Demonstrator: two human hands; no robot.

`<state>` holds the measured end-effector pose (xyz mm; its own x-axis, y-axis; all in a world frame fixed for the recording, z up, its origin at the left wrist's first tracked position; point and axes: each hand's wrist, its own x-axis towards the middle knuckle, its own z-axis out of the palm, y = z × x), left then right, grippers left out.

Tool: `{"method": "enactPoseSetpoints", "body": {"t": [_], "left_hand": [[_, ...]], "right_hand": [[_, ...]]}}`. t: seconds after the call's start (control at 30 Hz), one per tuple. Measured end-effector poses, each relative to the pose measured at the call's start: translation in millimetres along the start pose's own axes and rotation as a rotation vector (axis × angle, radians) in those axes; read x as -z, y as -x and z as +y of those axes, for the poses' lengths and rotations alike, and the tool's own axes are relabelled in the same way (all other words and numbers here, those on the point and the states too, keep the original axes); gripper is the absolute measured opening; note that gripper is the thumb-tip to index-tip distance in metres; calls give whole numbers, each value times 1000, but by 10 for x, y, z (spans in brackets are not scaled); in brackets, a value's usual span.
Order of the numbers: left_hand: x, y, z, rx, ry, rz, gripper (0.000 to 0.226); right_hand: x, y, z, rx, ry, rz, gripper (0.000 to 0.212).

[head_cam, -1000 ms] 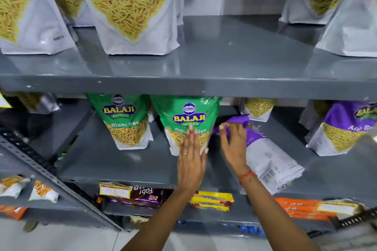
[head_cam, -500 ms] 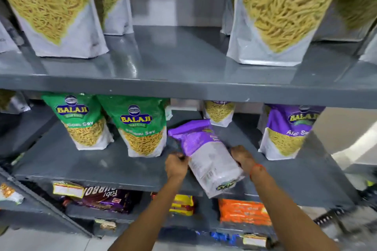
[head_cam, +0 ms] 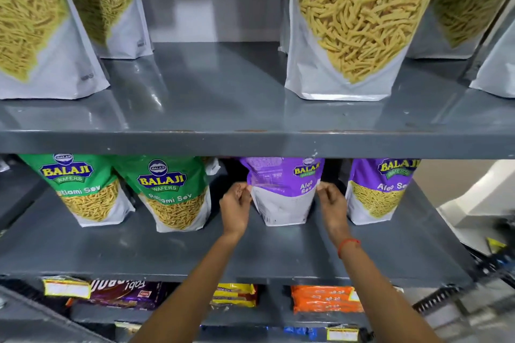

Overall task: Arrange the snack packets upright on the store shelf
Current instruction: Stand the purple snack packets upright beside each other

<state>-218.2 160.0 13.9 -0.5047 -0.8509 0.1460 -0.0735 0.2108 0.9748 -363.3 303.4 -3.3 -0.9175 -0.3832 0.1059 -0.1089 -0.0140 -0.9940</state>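
A purple and white Aloo Sev packet (head_cam: 282, 195) stands upright on the middle grey shelf (head_cam: 167, 253), its back partly turned toward me. My left hand (head_cam: 237, 207) pinches its left edge and my right hand (head_cam: 331, 205) pinches its right edge. To its left stand two green Ratlami Sev packets (head_cam: 172, 192), both upright. Another purple Aloo Sev packet (head_cam: 379, 192) stands upright just to the right.
The upper shelf (head_cam: 250, 142) carries large sev pouches: purple ones (head_cam: 41, 30) at left, a green one (head_cam: 356, 30) at right. Below, the bottom shelf holds flat biscuit packs: brown (head_cam: 125, 294), yellow (head_cam: 235, 294) and orange (head_cam: 323, 299).
The purple packet lay flat and slanted on the shelf; both hands took its sides and raised it upright, further back between its neighbours. The camera shifted to the right and closer.
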Motion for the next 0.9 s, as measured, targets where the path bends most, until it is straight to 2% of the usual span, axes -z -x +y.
{"method": "enactPoseSetpoints", "body": {"t": [0.13, 0.17, 0.23, 0.3, 0.4, 0.53, 0.67, 0.77, 0.9], "left_hand": [[-144, 141, -10, -14, -8, 143, 14], [-191, 264, -38, -20, -4, 133, 15], [-292, 565, -130, -25, 22, 20, 16], [-358, 755, -203, 10, 69, -96, 31], [-383, 750, -261, 64, 131, -172, 62], [-382, 568, -240, 83, 133, -211, 71], [-420, 295, -212, 113, 60, -136, 54], [-328, 121, -229, 88, 34, -200, 34], [-147, -59, -253, 165, 159, -363, 21]], "right_hand": [[5, 39, 158, -17, 88, -9, 13], [-2, 53, 173, -31, 69, -13, 11], [-16, 129, 172, -52, -4, -51, 21], [-2, 283, 189, -17, -9, -85, 29], [-19, 612, 270, 85, 104, -130, 25], [-157, 872, 313, 99, 103, -138, 34], [-193, 849, 296, 129, 69, -130, 44], [-149, 605, 286, 32, 58, -46, 51], [-83, 330, 352, -145, 129, -206, 93]]}}
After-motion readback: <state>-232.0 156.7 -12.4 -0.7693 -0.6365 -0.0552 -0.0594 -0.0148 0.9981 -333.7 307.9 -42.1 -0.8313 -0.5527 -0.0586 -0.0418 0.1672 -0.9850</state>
